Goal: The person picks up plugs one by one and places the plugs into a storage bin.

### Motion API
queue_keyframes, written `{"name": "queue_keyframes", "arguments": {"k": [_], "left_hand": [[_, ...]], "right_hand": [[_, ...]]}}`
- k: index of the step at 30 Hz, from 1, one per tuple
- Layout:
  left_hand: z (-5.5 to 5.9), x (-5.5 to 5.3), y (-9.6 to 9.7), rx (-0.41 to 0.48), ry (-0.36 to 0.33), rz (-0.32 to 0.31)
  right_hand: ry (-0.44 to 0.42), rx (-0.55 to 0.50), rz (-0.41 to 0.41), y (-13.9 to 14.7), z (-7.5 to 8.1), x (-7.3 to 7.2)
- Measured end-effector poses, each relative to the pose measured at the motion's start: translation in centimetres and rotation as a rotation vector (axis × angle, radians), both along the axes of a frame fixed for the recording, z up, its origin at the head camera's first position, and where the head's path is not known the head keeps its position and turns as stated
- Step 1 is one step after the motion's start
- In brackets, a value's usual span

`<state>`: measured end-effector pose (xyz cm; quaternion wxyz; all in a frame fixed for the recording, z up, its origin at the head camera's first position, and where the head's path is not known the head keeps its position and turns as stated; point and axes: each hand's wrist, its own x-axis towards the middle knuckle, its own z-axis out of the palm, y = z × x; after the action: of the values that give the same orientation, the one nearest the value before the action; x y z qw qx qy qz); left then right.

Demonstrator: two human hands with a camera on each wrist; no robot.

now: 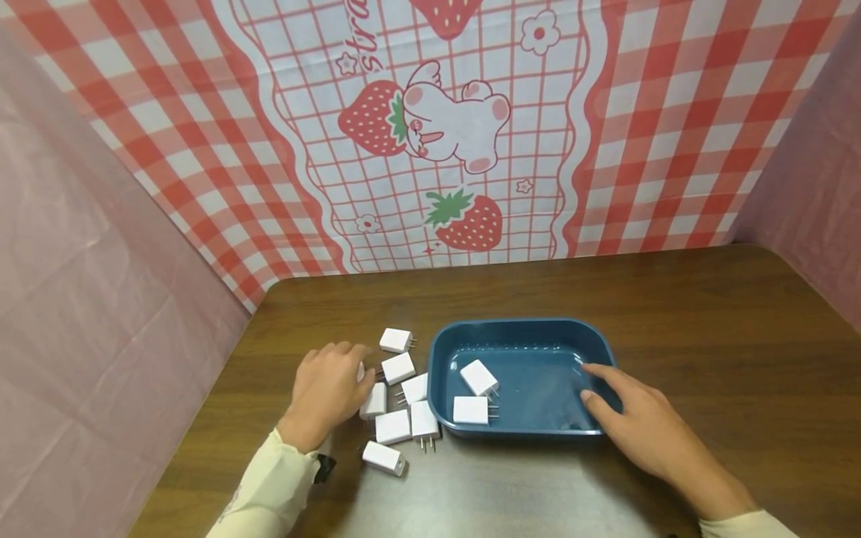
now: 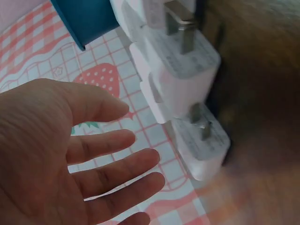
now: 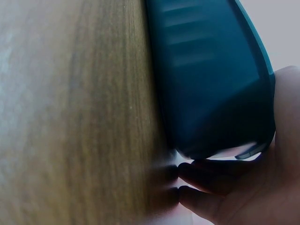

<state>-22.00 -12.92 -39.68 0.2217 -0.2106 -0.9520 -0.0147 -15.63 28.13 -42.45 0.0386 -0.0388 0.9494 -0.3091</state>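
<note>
My left hand [image 1: 329, 385] is over the left side of a loose group of white USB wall chargers [image 1: 393, 427]. In the left wrist view its fingers [image 2: 117, 171] are spread and hold nothing, beside chargers with metal prongs [image 2: 201, 133]. One charger [image 1: 361, 371] is partly hidden by the hand in the head view. My right hand [image 1: 639, 422] grips the right end of a dark blue plastic tub [image 1: 518, 432], thumb and forefinger over the rim, other fingers outside low near the table in the right wrist view. Two chargers [image 1: 479, 377] lie in the tub's left part.
The brown wood-grain table [image 1: 726, 336] carries everything. One charger [image 1: 384, 458] lies nearest the front, and another [image 1: 396, 340] at the back. A red-and-white checked cloth [image 1: 457, 209] with strawberries hangs behind; pink fabric [image 1: 87, 299] covers the sides.
</note>
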Motion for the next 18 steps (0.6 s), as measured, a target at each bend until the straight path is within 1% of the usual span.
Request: {"name": "queue_keyframes", "arguments": {"k": [5,8,12,15,18], "left_hand": [[-0.4,0.2,-0.5,-0.009,-0.009,0.022],[-0.7,0.3,-0.6,-0.012,-0.032,0.046],[-1.0,0.4,-0.6,-0.04,-0.07,0.084],[-1.1,0.6,-0.6,-0.06,-0.093,0.111],[-1.1,0.8,-0.4,-0.062,-0.111,0.127]], "right_hand": [[-0.012,0.006,-0.001,0.0,0.1,0.0],[-0.018,0.007,-0.003,0.1,0.1,-0.1],[-0.032,0.005,-0.006,0.0,0.2,-0.1],[-0.04,0.002,-0.006,0.0,0.2,0.0],[-0.043,0.001,-0.006,0.0,0.2,0.0]]}}
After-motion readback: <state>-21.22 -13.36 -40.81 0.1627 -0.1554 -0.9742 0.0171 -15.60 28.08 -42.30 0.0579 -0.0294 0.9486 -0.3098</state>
